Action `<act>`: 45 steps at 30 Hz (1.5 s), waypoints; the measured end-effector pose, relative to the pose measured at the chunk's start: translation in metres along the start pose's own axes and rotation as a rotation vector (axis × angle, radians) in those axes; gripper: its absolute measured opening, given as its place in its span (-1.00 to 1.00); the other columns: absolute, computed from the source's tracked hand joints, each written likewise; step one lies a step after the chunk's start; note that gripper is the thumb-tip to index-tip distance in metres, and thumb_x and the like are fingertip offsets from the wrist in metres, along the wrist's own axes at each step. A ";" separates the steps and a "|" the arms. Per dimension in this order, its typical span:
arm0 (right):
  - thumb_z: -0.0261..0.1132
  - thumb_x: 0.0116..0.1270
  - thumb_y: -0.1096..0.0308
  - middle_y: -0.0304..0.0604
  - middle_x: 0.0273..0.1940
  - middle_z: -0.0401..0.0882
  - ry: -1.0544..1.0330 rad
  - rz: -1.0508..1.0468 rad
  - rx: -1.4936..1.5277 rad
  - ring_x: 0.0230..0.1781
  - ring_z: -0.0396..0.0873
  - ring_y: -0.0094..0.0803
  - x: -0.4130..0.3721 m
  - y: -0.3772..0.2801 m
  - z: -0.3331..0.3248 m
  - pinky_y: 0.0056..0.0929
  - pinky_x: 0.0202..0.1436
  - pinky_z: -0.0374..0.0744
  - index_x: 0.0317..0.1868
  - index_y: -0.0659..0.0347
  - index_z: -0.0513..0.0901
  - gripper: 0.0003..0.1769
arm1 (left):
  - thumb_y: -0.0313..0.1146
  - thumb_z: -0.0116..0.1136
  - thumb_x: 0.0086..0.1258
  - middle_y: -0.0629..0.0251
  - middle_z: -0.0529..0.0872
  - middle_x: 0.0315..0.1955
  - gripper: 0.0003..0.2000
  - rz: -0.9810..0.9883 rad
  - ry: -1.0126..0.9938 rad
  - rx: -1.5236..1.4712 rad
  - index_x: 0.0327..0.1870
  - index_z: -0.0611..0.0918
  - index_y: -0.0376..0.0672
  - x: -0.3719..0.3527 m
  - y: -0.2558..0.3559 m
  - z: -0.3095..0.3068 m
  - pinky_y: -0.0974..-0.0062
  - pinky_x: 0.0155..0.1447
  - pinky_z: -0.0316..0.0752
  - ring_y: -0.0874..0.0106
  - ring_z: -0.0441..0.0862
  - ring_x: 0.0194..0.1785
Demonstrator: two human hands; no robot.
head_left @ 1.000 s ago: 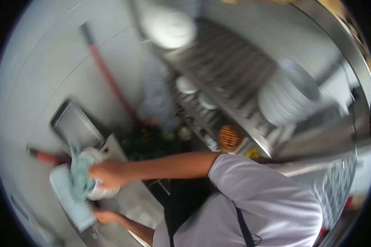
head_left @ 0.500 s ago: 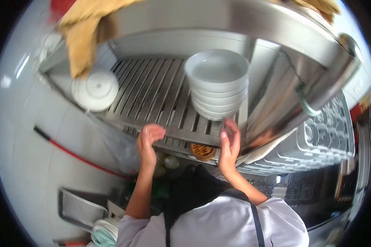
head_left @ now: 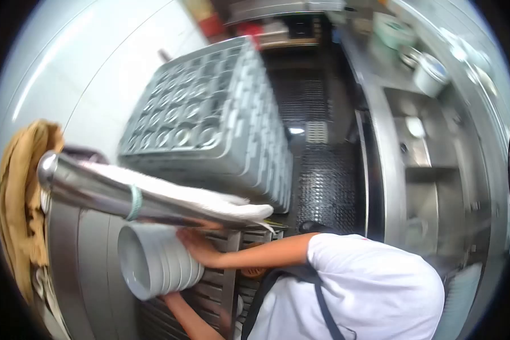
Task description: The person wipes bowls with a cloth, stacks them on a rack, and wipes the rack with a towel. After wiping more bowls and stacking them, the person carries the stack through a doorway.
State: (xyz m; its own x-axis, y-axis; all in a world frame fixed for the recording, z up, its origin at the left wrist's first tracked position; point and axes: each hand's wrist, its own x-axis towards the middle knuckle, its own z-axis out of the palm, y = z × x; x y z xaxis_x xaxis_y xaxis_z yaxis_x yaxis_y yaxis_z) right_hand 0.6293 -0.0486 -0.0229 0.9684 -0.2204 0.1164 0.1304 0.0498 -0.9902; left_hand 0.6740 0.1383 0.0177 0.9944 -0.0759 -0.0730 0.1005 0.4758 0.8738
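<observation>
A stack of several white bowls (head_left: 165, 258) stands on the slatted metal shelf (head_left: 212, 294) and appears tipped sideways in this turned view. My right hand (head_left: 199, 247) presses against the stack's upper side, its fingers partly behind the bowls and a steel post. On the opposite side, my left hand (head_left: 173, 299) touches the lower edge of the stack, with most of its fingers hidden. Between them, the two hands hold the bowls.
A steel post (head_left: 105, 190) with a white cloth (head_left: 192, 195) stands close by the bowls. Beyond it is a tall pile of grey dish racks (head_left: 249, 141). Dark floor mats (head_left: 326, 181) run alongside a steel sink (head_left: 433, 198). A brown cloth (head_left: 25, 198) hangs at left.
The view has swung far to the right, bringing the racks and sink into sight. My hands have gone from open in front of the shelf to both sides of the bowl stack.
</observation>
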 end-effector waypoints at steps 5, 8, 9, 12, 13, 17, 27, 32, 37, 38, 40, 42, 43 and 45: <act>-0.24 0.66 -0.13 -0.03 0.50 0.32 0.048 -0.045 0.109 0.55 0.21 -0.09 0.001 -0.001 -0.003 -0.23 0.63 0.11 0.52 0.13 0.34 -0.32 | -0.08 -0.10 0.65 0.11 0.43 0.42 -0.47 -0.091 -0.019 0.123 0.49 0.35 -0.20 -0.023 -0.032 0.056 0.21 0.54 0.28 0.22 0.40 0.45; -0.21 0.66 -0.13 -0.01 0.48 0.35 0.016 -0.062 0.176 0.52 0.27 -0.08 -0.021 -0.012 -0.010 -0.23 0.62 0.14 0.51 0.14 0.35 -0.33 | -0.08 -0.10 0.65 0.11 0.43 0.42 -0.47 -0.165 -0.089 0.160 0.49 0.35 -0.21 -0.035 -0.051 0.091 0.21 0.54 0.28 0.21 0.39 0.46; -0.21 0.66 -0.14 0.00 0.48 0.36 0.014 -0.089 0.194 0.52 0.28 -0.08 -0.034 -0.019 -0.017 -0.24 0.61 0.14 0.51 0.13 0.36 -0.33 | -0.08 -0.10 0.65 0.11 0.42 0.42 -0.47 -0.184 -0.113 0.176 0.49 0.35 -0.21 -0.040 -0.058 0.103 0.21 0.54 0.28 0.21 0.39 0.46; -0.20 0.67 -0.12 0.02 0.47 0.35 0.005 -0.015 0.217 0.51 0.28 -0.14 -0.082 -0.060 -0.046 -0.28 0.60 0.14 0.50 0.19 0.35 -0.32 | -0.08 -0.11 0.65 0.10 0.42 0.42 -0.47 -0.262 -0.211 0.184 0.49 0.35 -0.21 -0.053 -0.077 0.133 0.21 0.54 0.28 0.21 0.39 0.46; -0.22 0.66 -0.14 0.03 0.48 0.33 0.003 -0.018 0.237 0.53 0.25 -0.15 -0.098 -0.067 -0.057 -0.28 0.61 0.13 0.50 0.21 0.34 -0.30 | -0.09 -0.11 0.65 0.10 0.42 0.42 -0.47 -0.284 -0.241 0.185 0.49 0.35 -0.21 -0.058 -0.084 0.143 0.21 0.54 0.28 0.21 0.39 0.46; -0.25 0.67 -0.12 0.05 0.45 0.32 0.004 -0.012 0.295 0.54 0.21 -0.18 -0.152 -0.092 -0.106 -0.31 0.60 0.10 0.50 0.29 0.33 -0.29 | -0.09 -0.11 0.65 0.10 0.42 0.42 -0.48 -0.359 -0.353 0.169 0.49 0.35 -0.21 -0.078 -0.104 0.169 0.22 0.54 0.28 0.21 0.39 0.46; -0.23 0.67 -0.01 0.01 0.50 0.29 0.146 -0.131 0.433 0.54 0.23 -0.29 -0.210 -0.093 -0.230 -0.32 0.61 0.15 0.55 0.36 0.19 -0.31 | -0.10 -0.12 0.65 0.08 0.40 0.42 -0.48 -0.490 -0.477 0.147 0.49 0.35 -0.22 -0.107 -0.154 0.231 0.22 0.55 0.27 0.21 0.38 0.46; -0.21 0.65 -0.05 0.02 0.49 0.28 0.224 -0.228 0.554 0.53 0.24 -0.26 -0.211 -0.100 -0.310 -0.31 0.61 0.17 0.55 0.34 0.20 -0.28 | -0.10 -0.12 0.65 0.08 0.40 0.43 -0.48 -0.548 -0.538 0.184 0.49 0.35 -0.23 -0.103 -0.200 0.307 0.23 0.55 0.27 0.21 0.38 0.46; -0.23 0.64 -0.08 0.06 0.49 0.26 0.399 -0.221 0.362 0.54 0.22 -0.15 -0.211 -0.110 -0.405 -0.24 0.61 0.14 0.52 0.33 0.28 -0.27 | -0.11 -0.13 0.66 0.07 0.39 0.43 -0.48 -0.586 -0.523 0.202 0.48 0.35 -0.23 -0.111 -0.237 0.358 0.23 0.55 0.26 0.21 0.37 0.47; -0.24 0.63 -0.09 0.08 0.50 0.24 0.433 -0.235 0.292 0.55 0.19 -0.12 -0.208 -0.107 -0.426 -0.21 0.62 0.12 0.51 0.34 0.28 -0.26 | -0.11 -0.13 0.66 0.07 0.39 0.43 -0.48 -0.590 -0.505 0.195 0.48 0.35 -0.23 -0.112 -0.239 0.364 0.23 0.55 0.26 0.21 0.37 0.47; -0.27 0.62 -0.10 0.12 0.51 0.20 0.458 -0.267 0.122 0.57 0.14 -0.09 -0.199 -0.100 -0.464 -0.17 0.63 0.09 0.50 0.37 0.29 -0.24 | -0.11 -0.13 0.66 0.07 0.39 0.43 -0.48 -0.602 -0.467 0.181 0.48 0.35 -0.24 -0.115 -0.240 0.371 0.23 0.55 0.26 0.20 0.37 0.47; -0.30 0.61 -0.12 0.15 0.52 0.18 0.471 -0.251 0.076 0.58 0.13 -0.06 -0.193 -0.100 -0.494 -0.15 0.63 0.09 0.49 0.40 0.29 -0.21 | -0.11 -0.13 0.66 0.06 0.39 0.43 -0.48 -0.609 -0.440 0.164 0.48 0.35 -0.24 -0.116 -0.242 0.379 0.23 0.55 0.26 0.20 0.37 0.47; -0.32 0.60 -0.13 0.15 0.52 0.17 0.490 -0.208 0.127 0.58 0.13 -0.05 -0.190 -0.102 -0.506 -0.16 0.63 0.09 0.49 0.41 0.28 -0.19 | -0.11 -0.13 0.66 0.06 0.38 0.43 -0.48 -0.617 -0.429 0.155 0.48 0.35 -0.24 -0.116 -0.244 0.384 0.23 0.55 0.26 0.20 0.37 0.47; -0.32 0.59 -0.17 0.12 0.54 0.17 0.502 -0.165 0.221 0.55 0.20 -0.07 -0.179 -0.102 -0.530 -0.22 0.62 0.13 0.52 0.42 0.23 -0.16 | -0.11 -0.14 0.66 0.06 0.38 0.43 -0.48 -0.632 -0.412 0.136 0.48 0.35 -0.24 -0.115 -0.252 0.396 0.24 0.55 0.26 0.20 0.37 0.47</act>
State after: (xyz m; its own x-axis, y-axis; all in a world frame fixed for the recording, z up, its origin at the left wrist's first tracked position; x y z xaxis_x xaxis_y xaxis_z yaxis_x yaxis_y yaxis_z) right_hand 0.3297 -0.5307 0.0167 0.7187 -0.6759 0.1634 0.3646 0.1662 -0.9162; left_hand 0.5222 -0.3203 -0.0037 0.6544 -0.6312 -0.4163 0.6148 0.1237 0.7789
